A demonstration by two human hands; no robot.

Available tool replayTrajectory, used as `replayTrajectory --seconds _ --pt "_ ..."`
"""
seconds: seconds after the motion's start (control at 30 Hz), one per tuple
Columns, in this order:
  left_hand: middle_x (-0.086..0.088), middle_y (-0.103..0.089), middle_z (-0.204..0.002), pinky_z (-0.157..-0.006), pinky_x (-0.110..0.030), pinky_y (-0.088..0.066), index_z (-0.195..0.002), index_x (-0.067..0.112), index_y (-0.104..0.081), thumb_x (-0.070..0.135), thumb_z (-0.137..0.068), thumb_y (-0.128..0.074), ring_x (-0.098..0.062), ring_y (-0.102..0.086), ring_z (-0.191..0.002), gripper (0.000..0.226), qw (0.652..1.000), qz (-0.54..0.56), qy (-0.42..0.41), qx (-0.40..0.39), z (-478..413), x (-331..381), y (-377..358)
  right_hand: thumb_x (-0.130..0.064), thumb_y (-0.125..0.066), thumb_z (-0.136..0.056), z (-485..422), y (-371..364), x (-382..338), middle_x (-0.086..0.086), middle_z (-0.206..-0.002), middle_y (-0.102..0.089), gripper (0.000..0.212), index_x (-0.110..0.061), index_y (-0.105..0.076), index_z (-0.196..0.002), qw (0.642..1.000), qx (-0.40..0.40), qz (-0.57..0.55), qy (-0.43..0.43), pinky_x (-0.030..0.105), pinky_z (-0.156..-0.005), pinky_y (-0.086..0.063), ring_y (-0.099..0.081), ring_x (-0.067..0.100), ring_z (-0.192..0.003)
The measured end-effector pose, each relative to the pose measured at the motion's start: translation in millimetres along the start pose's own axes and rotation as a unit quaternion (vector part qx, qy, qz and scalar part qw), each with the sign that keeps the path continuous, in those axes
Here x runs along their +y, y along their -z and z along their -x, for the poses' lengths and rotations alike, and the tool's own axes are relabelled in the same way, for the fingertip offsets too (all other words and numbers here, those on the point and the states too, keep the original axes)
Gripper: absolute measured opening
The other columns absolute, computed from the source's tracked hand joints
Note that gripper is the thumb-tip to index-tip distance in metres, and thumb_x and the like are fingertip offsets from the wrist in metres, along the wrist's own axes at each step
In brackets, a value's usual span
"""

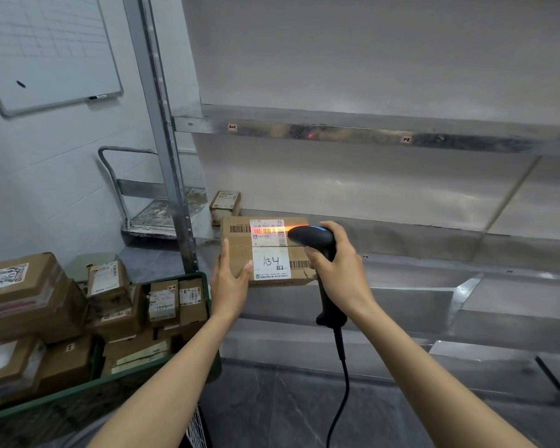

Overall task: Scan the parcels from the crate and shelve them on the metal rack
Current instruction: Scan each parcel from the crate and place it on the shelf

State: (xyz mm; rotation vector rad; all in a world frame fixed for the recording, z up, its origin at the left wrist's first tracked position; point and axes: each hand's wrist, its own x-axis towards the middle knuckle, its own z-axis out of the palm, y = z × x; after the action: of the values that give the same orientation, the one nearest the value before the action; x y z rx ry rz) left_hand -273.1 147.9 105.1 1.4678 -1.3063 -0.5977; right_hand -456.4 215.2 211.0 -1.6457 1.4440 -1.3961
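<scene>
Many parcels sat stacked in and beside the green crate at the near left, so by my reading most of the work was not yet done. Just past the crate, the left hand held one brown parcel by its left end, thumb on the top face and fingers round the edge, in front of a lower shelf. Whether the parcel's far side rested on that shelf I could not tell. The right hand was wrapped round the handle of a corded scanner, its head just beside the parcel's right side. Red light fell across the barcode at the top of the white label, so the step in hand looked like the scan itself, with shelving of this parcel to follow. Farther back, one small parcel lay on the metal rack near its left upright, the only one seen shelved. Beyond the upright stood a platform cart against the wall.
</scene>
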Motion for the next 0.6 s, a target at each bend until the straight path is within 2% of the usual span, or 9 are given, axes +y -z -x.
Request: replayTrajectory --seconds 0.07,0.17,0.27,0.43,0.6 --pt "-0.004 -0.039 -0.146 -0.089 -0.027 -0.036 -0.152 0.034 -0.011 0.036 -0.095 -0.055 -0.006 -0.037 -0.114 0.073 1.000 -0.002 -0.001 -0.002 -1 0 0 -0.012 -0.061 -0.090 -2 1 1 -0.015 -0.092 -0.059 0.040 -0.029 -0.048 -0.124 1.000 0.000 -0.003 -0.005 0.036 -0.079 -0.053 -0.059 0.016 -0.080" --pt "-0.005 -0.039 -0.146 -0.090 -0.026 -0.036 -0.153 0.032 -0.011 0.035 -0.095 -0.055 -0.010 -0.040 -0.119 0.073 1.000 -0.001 0.000 -0.008 -2 -1 -1 -0.012 -0.061 -0.089 -5 2 2 -0.013 -0.091 -0.060 0.041 -0.028 -0.048 -0.124 1.000 -0.003 -0.004 -0.002 0.032 -0.077 -0.051 -0.058 0.017 -0.076" --pt "-0.006 -0.040 -0.146 -0.090 -0.026 -0.035 -0.153 0.031 -0.011 0.035 -0.095 -0.056 -0.018 -0.042 -0.126 0.073 1.000 0.000 0.007 -0.010 -4 0 -3 -0.013 -0.061 -0.090 -7 4 5 -0.014 -0.089 -0.060 0.040 -0.031 -0.048 -0.122 1.000 -0.001 -0.008 0.003 0.025 -0.071 -0.048 -0.057 0.012 -0.072" --pt "-0.005 -0.041 -0.145 -0.091 -0.028 -0.035 -0.153 0.031 -0.013 0.037 -0.094 -0.056 -0.021 -0.043 -0.128 0.073 1.000 -0.002 0.009 -0.004 -10 0 -8 -0.014 -0.061 -0.090 -13 10 9 -0.016 -0.088 -0.060 0.040 -0.035 -0.047 -0.121 1.000 0.009 -0.005 0.012 0.007 -0.061 -0.041 -0.057 0.004 -0.070" --pt "-0.005 -0.041 -0.146 -0.097 -0.037 -0.040 -0.152 0.033 -0.012 0.039 -0.093 -0.056 -0.024 -0.043 -0.130 0.075 1.000 -0.004 0.016 -0.006 -17 0 -18 -0.013 -0.062 -0.090 -22 19 18 -0.023 -0.090 -0.059 0.041 -0.031 -0.049 -0.124 1.000 0.016 0.002 0.015 0.000 -0.061 -0.037 -0.058 -0.006 -0.075"
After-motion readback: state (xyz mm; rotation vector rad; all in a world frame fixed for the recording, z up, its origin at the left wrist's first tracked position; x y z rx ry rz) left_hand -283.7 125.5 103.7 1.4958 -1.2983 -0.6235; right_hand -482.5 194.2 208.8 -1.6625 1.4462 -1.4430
